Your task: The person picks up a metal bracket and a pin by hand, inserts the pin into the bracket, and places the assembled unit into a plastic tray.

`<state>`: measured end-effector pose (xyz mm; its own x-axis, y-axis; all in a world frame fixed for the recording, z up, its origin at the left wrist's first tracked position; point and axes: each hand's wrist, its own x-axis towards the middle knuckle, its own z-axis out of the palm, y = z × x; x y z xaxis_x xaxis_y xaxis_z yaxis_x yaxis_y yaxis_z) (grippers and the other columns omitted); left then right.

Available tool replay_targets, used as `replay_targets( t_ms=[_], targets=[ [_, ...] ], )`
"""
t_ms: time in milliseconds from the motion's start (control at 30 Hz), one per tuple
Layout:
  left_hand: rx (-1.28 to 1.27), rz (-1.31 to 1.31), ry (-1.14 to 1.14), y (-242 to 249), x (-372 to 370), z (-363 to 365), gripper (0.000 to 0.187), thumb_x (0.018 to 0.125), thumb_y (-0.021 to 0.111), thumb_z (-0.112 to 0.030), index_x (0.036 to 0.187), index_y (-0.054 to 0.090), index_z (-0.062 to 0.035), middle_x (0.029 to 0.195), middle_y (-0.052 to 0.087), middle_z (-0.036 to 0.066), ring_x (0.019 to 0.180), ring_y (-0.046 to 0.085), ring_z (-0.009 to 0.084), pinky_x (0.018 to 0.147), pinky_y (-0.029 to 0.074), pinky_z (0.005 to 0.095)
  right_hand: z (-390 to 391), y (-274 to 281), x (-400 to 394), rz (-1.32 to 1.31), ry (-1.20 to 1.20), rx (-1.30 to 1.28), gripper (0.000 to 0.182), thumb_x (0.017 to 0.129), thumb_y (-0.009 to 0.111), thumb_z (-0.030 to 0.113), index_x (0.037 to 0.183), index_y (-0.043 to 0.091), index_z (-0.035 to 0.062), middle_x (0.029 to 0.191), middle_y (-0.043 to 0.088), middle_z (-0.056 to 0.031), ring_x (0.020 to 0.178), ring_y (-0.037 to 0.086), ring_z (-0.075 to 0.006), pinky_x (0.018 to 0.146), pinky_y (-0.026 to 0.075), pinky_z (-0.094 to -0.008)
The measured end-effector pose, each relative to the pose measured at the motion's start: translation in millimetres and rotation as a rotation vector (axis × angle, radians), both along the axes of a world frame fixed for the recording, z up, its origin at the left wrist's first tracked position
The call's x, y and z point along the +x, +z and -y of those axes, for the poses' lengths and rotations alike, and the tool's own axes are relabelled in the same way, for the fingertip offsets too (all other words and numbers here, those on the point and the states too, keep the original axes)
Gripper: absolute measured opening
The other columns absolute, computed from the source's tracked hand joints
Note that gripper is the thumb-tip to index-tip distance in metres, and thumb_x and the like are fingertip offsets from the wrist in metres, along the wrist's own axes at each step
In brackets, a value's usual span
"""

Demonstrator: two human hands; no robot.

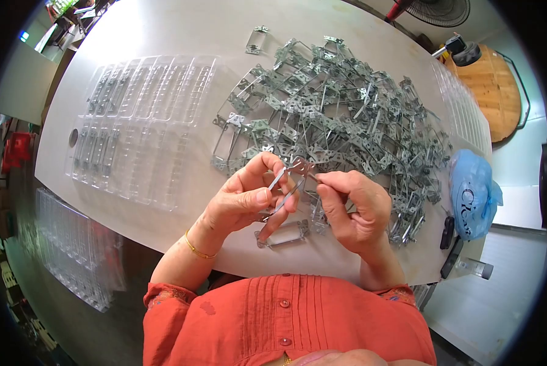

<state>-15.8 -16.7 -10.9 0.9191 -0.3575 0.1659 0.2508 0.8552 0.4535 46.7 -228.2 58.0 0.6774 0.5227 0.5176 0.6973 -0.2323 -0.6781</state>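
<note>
My left hand (246, 198) is closed around a small metal bracket (300, 165), a narrow frame with a flat, holed end plate that points up and right. My right hand (360, 206) pinches thumb and forefinger close to that end plate. A thin dark tip shows at its fingertips, too small to name. Below the hands, near the table's front edge, lies another metal bracket (285, 236). Just beyond the fingers spreads a large heap of similar metal brackets (340, 116), tangled over one another.
A clear plastic tray (163, 131) on the left holds several brackets in its left slots. More clear trays (462, 104) stand at the right edge. A blue plastic bag (471, 195), a black-handled item (448, 232) and a clear bottle (474, 268) sit at right. Stacked trays (78, 244) stand lower left.
</note>
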Motion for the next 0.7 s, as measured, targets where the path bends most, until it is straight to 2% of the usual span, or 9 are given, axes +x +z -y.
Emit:
replay_targets(
  t_ms=[67, 233, 300, 367, 433, 533, 600, 633, 700],
  targets=[
    [0.065, -0.003, 0.009, -1.9, 0.4, 0.7, 0.035, 0.100, 0.067, -0.021, 0.124, 0.044, -0.0089, 0.104, 0.062, 0.018, 0.069, 0.064, 0.0184, 0.045, 0.048, 0.0274, -2.2, 0.0, -1.2, -0.018, 0.003, -0.013, 0.017, 0.084, 0.076, -0.006, 0.098, 0.070, 0.0021, 0.078, 0.068, -0.0065, 0.056, 0.060, -0.0131, 0.049, 0.046, -0.0271],
    [0.136, -0.019, -0.016, 0.8, -1.2, 2.1, 0.044, 0.095, 0.075, -0.016, 0.125, 0.044, -0.0087, 0.107, 0.062, 0.013, 0.076, 0.064, 0.0142, 0.054, 0.051, 0.0260, -2.1, -1.8, -4.3, -0.071, -0.013, -0.041, 0.014, 0.086, 0.074, -0.005, 0.096, 0.067, 0.0026, 0.075, 0.067, -0.0058, 0.056, 0.060, -0.0118, 0.048, 0.045, -0.0269],
    [0.288, 0.019, -0.010, 3.2, -1.2, 1.9, 0.046, 0.093, 0.077, -0.013, 0.125, 0.044, -0.0083, 0.109, 0.061, 0.010, 0.086, 0.062, 0.0121, 0.060, 0.051, 0.0236, -0.3, -2.0, -6.0, -0.086, -0.007, -0.052, 0.013, 0.088, 0.073, -0.004, 0.096, 0.065, 0.0028, 0.073, 0.066, -0.0050, 0.055, 0.059, -0.0104, 0.048, 0.044, -0.0264],
    [0.314, 0.013, -0.003, 8.8, -2.6, 4.0, 0.048, 0.092, 0.078, -0.012, 0.125, 0.044, -0.0081, 0.110, 0.060, 0.009, 0.090, 0.061, 0.0115, 0.062, 0.051, 0.0227, 2.6, -1.0, -8.0, -0.253, 0.040, -0.012, 0.011, 0.091, 0.070, -0.003, 0.095, 0.063, 0.0036, 0.069, 0.063, -0.0023, 0.053, 0.055, -0.0070, 0.048, 0.042, -0.0251],
    [0.338, 0.007, 0.006, 11.7, -3.2, 3.2, 0.049, 0.091, 0.079, -0.010, 0.126, 0.044, -0.0079, 0.112, 0.060, 0.007, 0.093, 0.059, 0.0109, 0.064, 0.050, 0.0219, 3.2, -0.8, -9.1, -0.307, 0.033, 0.000, 0.010, 0.092, 0.070, -0.003, 0.095, 0.063, 0.0036, 0.068, 0.062, -0.0017, 0.053, 0.054, -0.0057, 0.048, 0.041, -0.0244],
    [0.396, 0.000, 0.005, 11.9, -4.5, -0.7, 0.054, 0.089, 0.080, -0.009, 0.129, 0.044, -0.0069, 0.114, 0.060, 0.007, 0.099, 0.061, 0.0123, 0.072, 0.051, 0.0224, 2.3, 1.0, -9.6, -0.342, 0.050, 0.005, 0.009, 0.093, 0.069, -0.002, 0.094, 0.062, 0.0039, 0.067, 0.061, -0.0009, 0.053, 0.052, -0.0039, 0.048, 0.039, -0.0234],
    [0.374, 0.037, 0.051, 9.8, -5.1, 0.4, 0.060, 0.090, 0.080, -0.012, 0.137, 0.044, -0.0056, 0.118, 0.061, 0.007, 0.106, 0.062, 0.0144, 0.080, 0.053, 0.0261, 3.5, 4.0, -9.5, -0.321, 0.069, 0.000, 0.009, 0.093, 0.069, -0.002, 0.094, 0.062, 0.0040, 0.067, 0.061, -0.0007, 0.053, 0.052, -0.0033, 0.048, 0.039, -0.0231],
    [0.374, 0.038, 0.049, 8.9, -4.6, -0.7, 0.060, 0.090, 0.080, -0.012, 0.137, 0.044, -0.0056, 0.118, 0.061, 0.007, 0.106, 0.062, 0.0144, 0.080, 0.053, 0.0261, 6.2, 6.2, -8.9, -0.367, 0.080, 0.002, 0.008, 0.094, 0.068, -0.001, 0.093, 0.062, 0.0040, 0.068, 0.061, -0.0001, 0.054, 0.052, -0.0029, 0.048, 0.039, -0.0227],
    [0.402, 0.074, 0.053, 7.3, -4.2, -4.1, 0.068, 0.090, 0.080, -0.015, 0.146, 0.043, -0.0043, 0.120, 0.062, 0.009, 0.112, 0.062, 0.0160, 0.087, 0.053, 0.0295, 9.6, 7.7, -8.3, -0.413, 0.088, 0.004, 0.007, 0.096, 0.068, 0.000, 0.093, 0.062, 0.0039, 0.069, 0.062, 0.0005, 0.055, 0.052, -0.0025, 0.049, 0.039, -0.0224]
  ],
)
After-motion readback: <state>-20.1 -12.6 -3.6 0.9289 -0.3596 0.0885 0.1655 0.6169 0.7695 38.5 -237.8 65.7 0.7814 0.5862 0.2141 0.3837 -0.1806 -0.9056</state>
